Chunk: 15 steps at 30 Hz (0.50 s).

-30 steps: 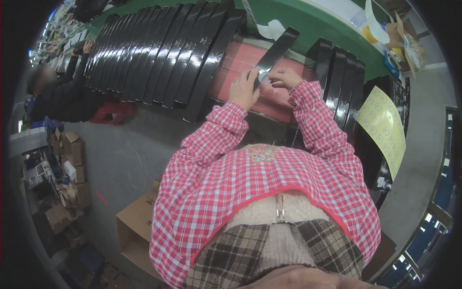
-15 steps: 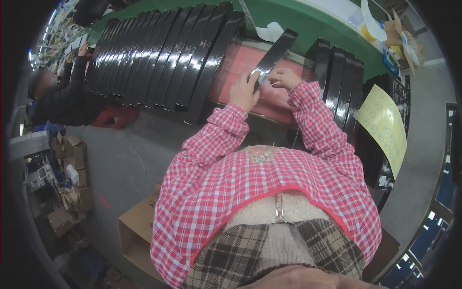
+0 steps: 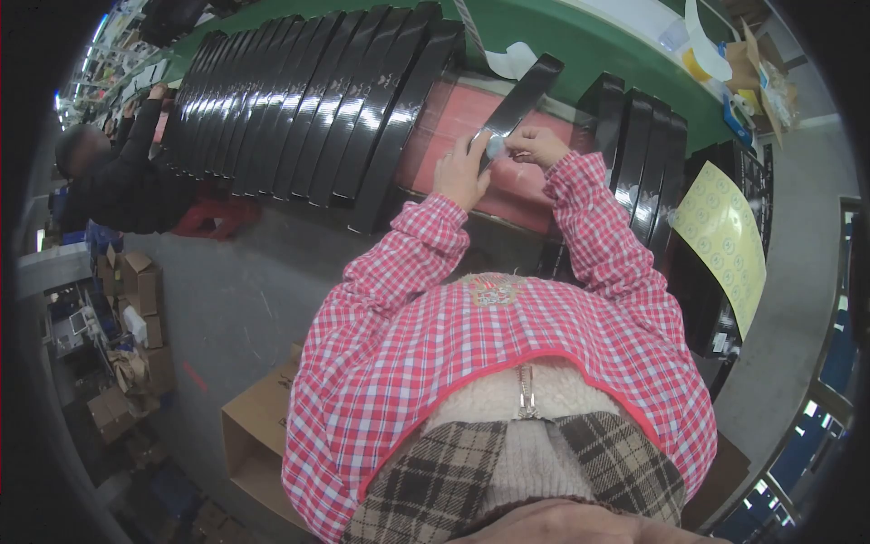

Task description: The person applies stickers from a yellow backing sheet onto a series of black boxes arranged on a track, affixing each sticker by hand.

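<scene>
Slim black box (image 3: 526,93): lies aslant on the pink work surface (image 3: 439,118), far end over its back edge, near end in the left hand (image 3: 460,174). The left hand is closed around that near end. The right hand (image 3: 539,147) is beside it, fingers bent and drawn together at a small pale disc (image 3: 496,147), apparently a sticker, at the box's near end. Whether the right fingers grip the disc cannot be told.

Change over the last half second: slight. Box and both hands keep nearly the same position; the disc's visible face appears to have turned a little. Judged from this, the work is fine finger handling, with the left hand as steady support.

Edges and room: to the left, a strip of pink surface separates the box from the long row of black boxes (image 3: 317,109). To the right, a narrower strip lies before the short row of black boxes (image 3: 639,145). A white paper strip (image 3: 514,60) curls just beside the far end, limiting travel there. The near edge of the pink surface runs below both hands. A yellow sticker sheet (image 3: 720,240) is near the right elbow.
</scene>
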### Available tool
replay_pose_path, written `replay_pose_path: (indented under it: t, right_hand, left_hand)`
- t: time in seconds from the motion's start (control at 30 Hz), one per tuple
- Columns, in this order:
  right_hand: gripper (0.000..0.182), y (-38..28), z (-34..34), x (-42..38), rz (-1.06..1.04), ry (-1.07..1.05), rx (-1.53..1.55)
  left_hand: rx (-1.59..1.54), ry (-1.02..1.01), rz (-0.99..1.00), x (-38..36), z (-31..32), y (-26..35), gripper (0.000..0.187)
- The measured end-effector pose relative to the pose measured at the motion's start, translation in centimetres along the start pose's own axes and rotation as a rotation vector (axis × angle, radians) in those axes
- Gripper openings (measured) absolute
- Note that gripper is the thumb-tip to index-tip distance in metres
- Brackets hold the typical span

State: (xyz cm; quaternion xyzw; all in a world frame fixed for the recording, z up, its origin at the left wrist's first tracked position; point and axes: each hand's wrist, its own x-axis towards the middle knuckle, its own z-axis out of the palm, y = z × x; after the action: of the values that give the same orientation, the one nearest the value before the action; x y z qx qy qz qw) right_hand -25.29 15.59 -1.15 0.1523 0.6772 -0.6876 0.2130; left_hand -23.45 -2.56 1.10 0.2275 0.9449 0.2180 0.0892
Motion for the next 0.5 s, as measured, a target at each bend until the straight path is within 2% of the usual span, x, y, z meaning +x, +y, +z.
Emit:
replay_pose_path:
  t: [0.3, 0.5]
  right_hand:
    - [0.015, 0.21, -0.27, 0.26, 0.019, -0.024, -0.028]
    - [0.018, 0.6, -0.33, 0.66, 0.032, -0.006, -0.056]
  left_hand:
    - [-0.002, -0.018, -0.014, -0.03, 0.04, -0.05, 0.052]
    - [0.074, 0.008, 0.063, 0.0, 0.51, -0.48, 0.044]
